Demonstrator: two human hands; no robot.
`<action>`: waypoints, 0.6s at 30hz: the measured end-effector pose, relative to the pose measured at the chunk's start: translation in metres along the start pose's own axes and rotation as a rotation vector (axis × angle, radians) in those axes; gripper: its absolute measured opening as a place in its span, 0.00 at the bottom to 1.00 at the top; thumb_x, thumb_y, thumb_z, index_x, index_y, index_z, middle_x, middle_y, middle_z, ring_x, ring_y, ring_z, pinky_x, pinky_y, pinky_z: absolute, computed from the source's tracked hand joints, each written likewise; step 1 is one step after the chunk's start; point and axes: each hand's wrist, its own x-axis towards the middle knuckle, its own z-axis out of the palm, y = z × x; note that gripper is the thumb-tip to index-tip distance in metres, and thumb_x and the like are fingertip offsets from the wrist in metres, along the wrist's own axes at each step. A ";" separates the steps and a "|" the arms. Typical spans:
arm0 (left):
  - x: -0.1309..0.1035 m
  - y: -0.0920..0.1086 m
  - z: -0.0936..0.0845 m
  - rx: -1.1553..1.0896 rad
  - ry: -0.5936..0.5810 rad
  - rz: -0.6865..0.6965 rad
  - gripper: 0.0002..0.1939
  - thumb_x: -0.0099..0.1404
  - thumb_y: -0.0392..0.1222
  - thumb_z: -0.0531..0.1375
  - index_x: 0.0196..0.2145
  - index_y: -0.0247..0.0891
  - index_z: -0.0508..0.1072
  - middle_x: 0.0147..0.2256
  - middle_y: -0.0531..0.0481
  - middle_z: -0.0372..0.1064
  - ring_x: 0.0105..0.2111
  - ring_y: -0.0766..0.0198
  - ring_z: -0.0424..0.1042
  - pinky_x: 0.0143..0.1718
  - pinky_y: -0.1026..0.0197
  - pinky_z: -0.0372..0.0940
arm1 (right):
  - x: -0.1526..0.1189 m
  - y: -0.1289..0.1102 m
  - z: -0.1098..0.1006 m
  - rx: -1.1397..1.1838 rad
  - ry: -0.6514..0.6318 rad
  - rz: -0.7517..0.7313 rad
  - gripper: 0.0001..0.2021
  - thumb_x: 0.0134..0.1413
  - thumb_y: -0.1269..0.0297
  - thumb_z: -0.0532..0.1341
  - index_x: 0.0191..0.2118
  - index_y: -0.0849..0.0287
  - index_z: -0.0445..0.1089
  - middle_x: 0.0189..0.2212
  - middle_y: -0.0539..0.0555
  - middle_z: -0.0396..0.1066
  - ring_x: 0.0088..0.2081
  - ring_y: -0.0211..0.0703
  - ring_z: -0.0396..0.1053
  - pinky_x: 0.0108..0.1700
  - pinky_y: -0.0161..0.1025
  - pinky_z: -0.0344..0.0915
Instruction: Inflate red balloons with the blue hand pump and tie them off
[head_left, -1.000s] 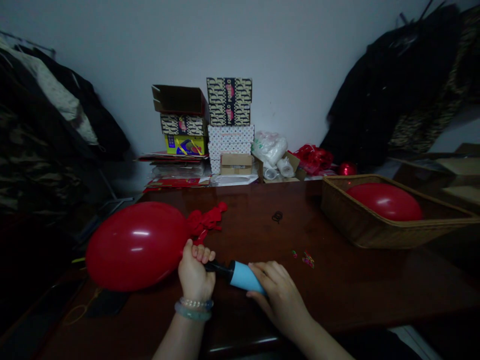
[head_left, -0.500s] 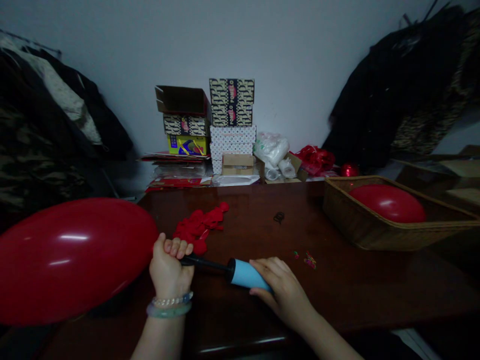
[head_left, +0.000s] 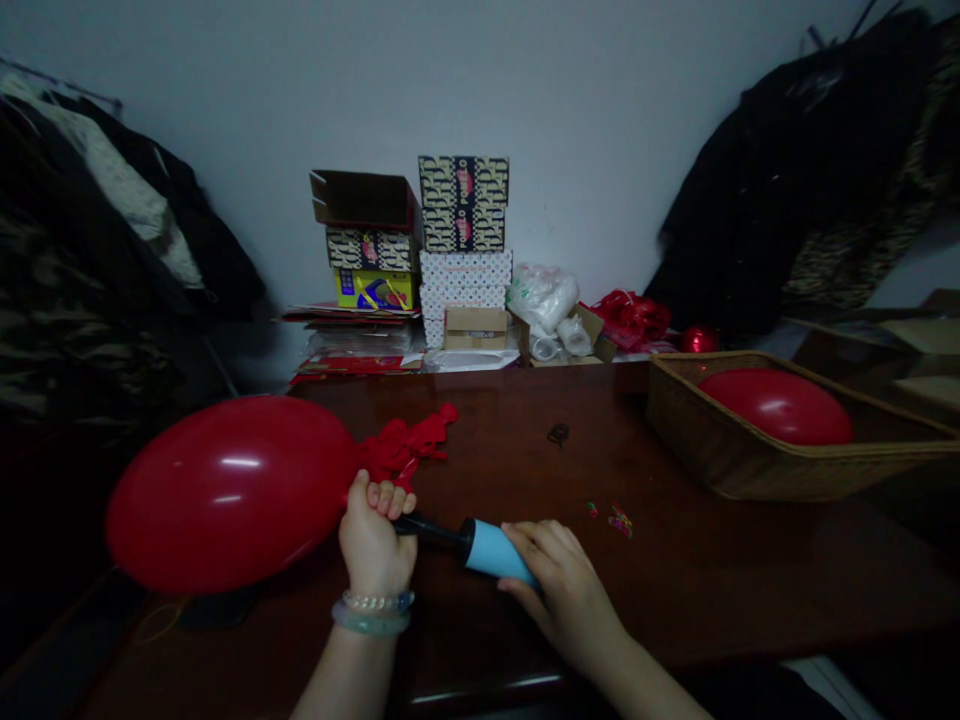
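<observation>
A large inflated red balloon (head_left: 232,490) stretches out to the left of my left hand (head_left: 379,535). That hand is closed around the balloon's neck and the black end of a hand balloon pump (head_left: 491,549); the neck itself is hidden by my fingers. A short length of black rod shows between my left hand and the pump's light-blue barrel. My right hand (head_left: 566,590) wraps the far end of the barrel. Just beyond my left hand, a heap of flat red balloons (head_left: 405,445) lies on the dark table (head_left: 495,460).
A wicker basket (head_left: 750,470) at right holds another inflated red balloon (head_left: 776,405). Small coloured bits (head_left: 620,521) and a dark looped band (head_left: 558,434) lie mid-table. Boxes (head_left: 465,285) and plastic bags (head_left: 544,300) stand against the wall. Coats (head_left: 757,190) hang on both sides.
My left hand has moved right, closer to the pump barrel, so less rod shows. The balloon has shifted right with it, appears smaller and is now wholly in view. My right hand has barely moved.
</observation>
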 end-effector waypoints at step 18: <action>0.000 0.016 0.005 0.005 -0.016 -0.010 0.20 0.59 0.38 0.60 0.19 0.39 0.50 0.13 0.62 0.43 0.13 0.74 0.44 0.15 0.67 0.48 | 0.005 -0.004 -0.006 0.041 -0.044 0.002 0.24 0.60 0.56 0.59 0.60 0.56 0.59 0.50 0.60 0.68 0.47 0.52 0.65 0.48 0.50 0.65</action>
